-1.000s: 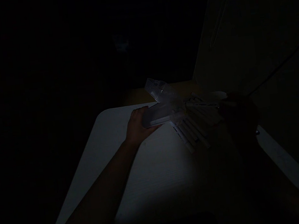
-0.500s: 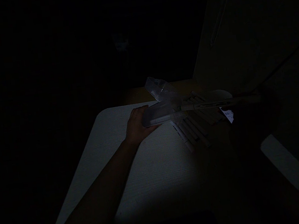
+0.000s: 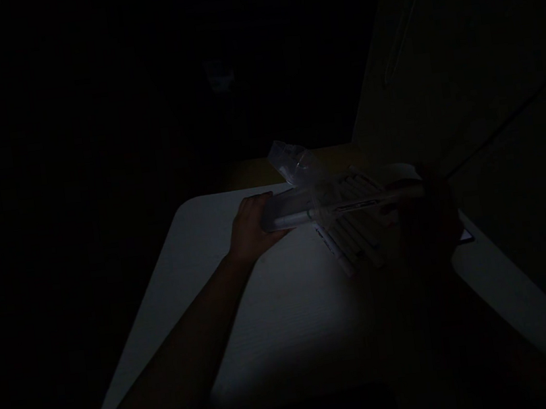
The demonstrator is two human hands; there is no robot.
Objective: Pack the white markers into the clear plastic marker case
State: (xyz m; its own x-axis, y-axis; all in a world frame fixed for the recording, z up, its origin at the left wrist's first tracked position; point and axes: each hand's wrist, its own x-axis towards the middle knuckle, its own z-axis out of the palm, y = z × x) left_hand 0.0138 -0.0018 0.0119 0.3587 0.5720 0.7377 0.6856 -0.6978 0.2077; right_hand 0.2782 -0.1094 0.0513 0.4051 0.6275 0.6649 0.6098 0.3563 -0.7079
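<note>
My left hand (image 3: 250, 229) is wrapped round the base end of a clear plastic case (image 3: 285, 204) lying on its side, its lid (image 3: 292, 162) hinged back. At least one pale marker lies inside. In my right hand (image 3: 427, 219), deep in shadow, is a long marker (image 3: 362, 203), held by its far right end. Its left tip is at the case's mouth; whether it has entered I cannot tell. Several loose markers (image 3: 333, 250) lie fanned out on the table beneath and beside the case.
The white table (image 3: 276, 310) has rounded corners and a dark shadow over its right half. A small lit thing, perhaps a phone (image 3: 466, 236), shows beside my right wrist. A wall with a dark cable (image 3: 515, 112) rises at the right. The surroundings are very dark.
My right hand has moved left and slightly down, bringing the marker to the mouth of the case. My left hand and the case have hardly moved.
</note>
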